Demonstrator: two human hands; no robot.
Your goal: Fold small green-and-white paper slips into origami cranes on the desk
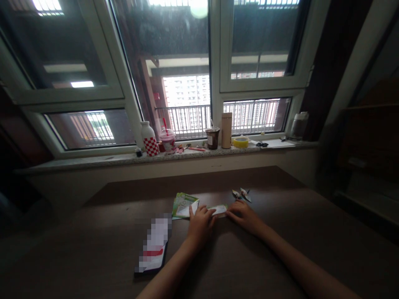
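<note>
A narrow folded strip of green and white paper (219,209) lies flat on the brown table. My left hand (201,223) presses on its left end, fingers bent and close together. At the strip's right end, my right hand (245,216) pinches the edge between thumb and fingers. Left of the strip is a small stack of green printed paper sheets (183,203), partly covered by the fingers of my left hand. Just beyond my right hand sits a small folded paper shape (242,194) with pointed ends.
A dark-edged flat object with a blurred-out top (156,245) lies left of my left forearm. Along the windowsill (187,154) stand a checkered bottle (150,140), drink cups (168,141), a tan flask (226,131), yellow tape (240,143) and scissors (262,144).
</note>
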